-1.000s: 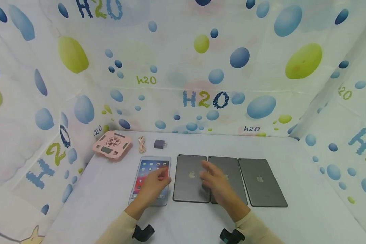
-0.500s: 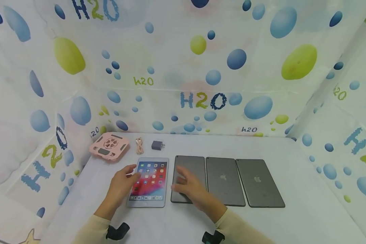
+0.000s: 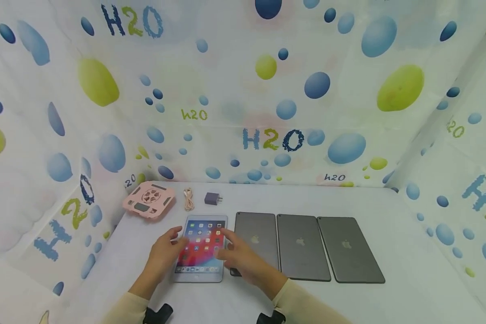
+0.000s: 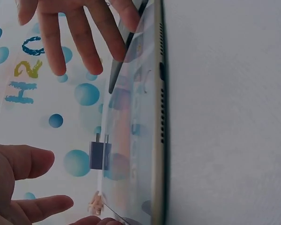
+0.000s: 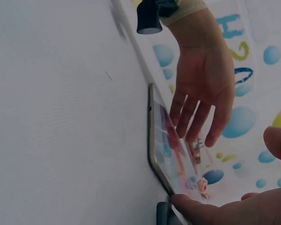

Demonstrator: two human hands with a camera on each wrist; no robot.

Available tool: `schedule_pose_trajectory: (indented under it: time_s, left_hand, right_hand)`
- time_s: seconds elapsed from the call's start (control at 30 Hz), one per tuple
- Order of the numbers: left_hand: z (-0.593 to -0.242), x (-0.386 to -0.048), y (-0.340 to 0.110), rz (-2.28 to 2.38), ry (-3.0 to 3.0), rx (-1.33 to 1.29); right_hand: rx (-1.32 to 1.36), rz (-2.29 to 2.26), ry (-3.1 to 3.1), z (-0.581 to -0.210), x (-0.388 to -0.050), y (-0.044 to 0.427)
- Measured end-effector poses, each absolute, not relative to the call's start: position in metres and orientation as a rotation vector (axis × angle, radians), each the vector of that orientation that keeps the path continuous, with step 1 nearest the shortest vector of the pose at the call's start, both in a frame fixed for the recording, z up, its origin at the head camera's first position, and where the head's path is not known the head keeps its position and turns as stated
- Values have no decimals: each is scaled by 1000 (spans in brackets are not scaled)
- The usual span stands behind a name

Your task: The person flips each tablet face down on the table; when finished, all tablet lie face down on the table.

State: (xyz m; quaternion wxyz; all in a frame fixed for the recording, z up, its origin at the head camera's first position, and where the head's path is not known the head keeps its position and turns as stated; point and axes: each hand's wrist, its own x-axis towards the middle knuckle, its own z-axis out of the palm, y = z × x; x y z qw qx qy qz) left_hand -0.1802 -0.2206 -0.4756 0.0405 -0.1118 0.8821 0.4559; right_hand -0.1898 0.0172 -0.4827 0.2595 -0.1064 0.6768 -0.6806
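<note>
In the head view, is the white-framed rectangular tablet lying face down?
No, the white-framed rectangular tablet lies with its lit, multicoloured screen facing up.

From the leftmost tablet (image 3: 201,251), three tablets (image 3: 303,247) lay at three o'clock, cable (image 3: 188,199) at twelve, charger (image 3: 213,198) one, device (image 3: 150,200) ten.

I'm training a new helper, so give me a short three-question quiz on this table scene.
1. How many gray tablets lie with their backs up?
2. True or false: the left hand and right hand are at opposite sides of the white tablet.
3. Fill in: the ____ lies between the pink device and the charger plug.

Key: 1. three; 2. true; 3. bundled cable.
</note>
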Motion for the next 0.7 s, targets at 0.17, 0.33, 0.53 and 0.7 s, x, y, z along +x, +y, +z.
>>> schedule_pose_trajectory:
  time_s: [0.17, 0.33, 0.53, 0.7]
  left_hand:
    - [-480, -179, -215, 1395, 2726, -321]
    - [-476, -176, -210, 1357, 2728, -304]
    - [-474, -178, -206, 1323, 2710, -269]
    - [-471, -180, -204, 1335, 2678, -251]
  right_hand:
    - [-281, -1894, 1794, -484, -189, 12]
    - [-213, -1928, 1780, -488, -188, 6]
    - [-176, -1939, 1783, -491, -187, 10]
    - [-183, -1956, 1770, -489, -188, 15]
